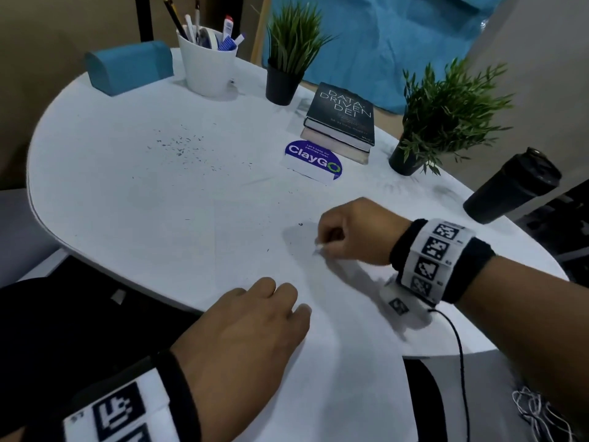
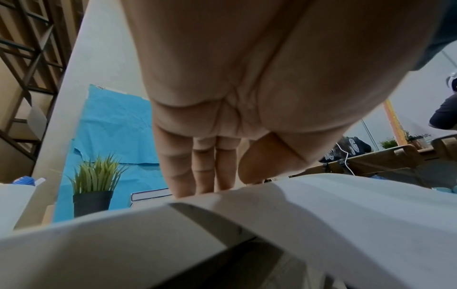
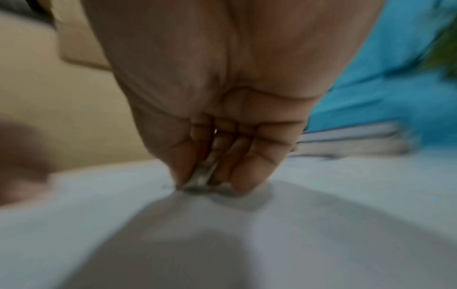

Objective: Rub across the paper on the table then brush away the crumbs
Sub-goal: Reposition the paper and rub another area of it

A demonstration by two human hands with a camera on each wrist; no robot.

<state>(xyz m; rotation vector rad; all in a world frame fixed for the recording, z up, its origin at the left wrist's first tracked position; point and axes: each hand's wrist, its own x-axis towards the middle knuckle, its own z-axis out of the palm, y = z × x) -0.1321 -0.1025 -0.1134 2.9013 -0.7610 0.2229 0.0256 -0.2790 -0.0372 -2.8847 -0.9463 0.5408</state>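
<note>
The right hand (image 1: 345,232), right of frame centre, pinches a small pale eraser (image 1: 318,247) (blurred at the wrist, so identity is probable only) with its tip against the paper (image 1: 255,212), evidently to rub. The left hand (image 1: 245,327), lower centre, lies flat with fingers straight and holding nothing, presumably pinning the sheet against sliding. Counted: one paper on the table (image 1: 95,161), one scatter of dark crumbs (image 1: 181,145) upper left, two potted plants, two stacked books.
</note>
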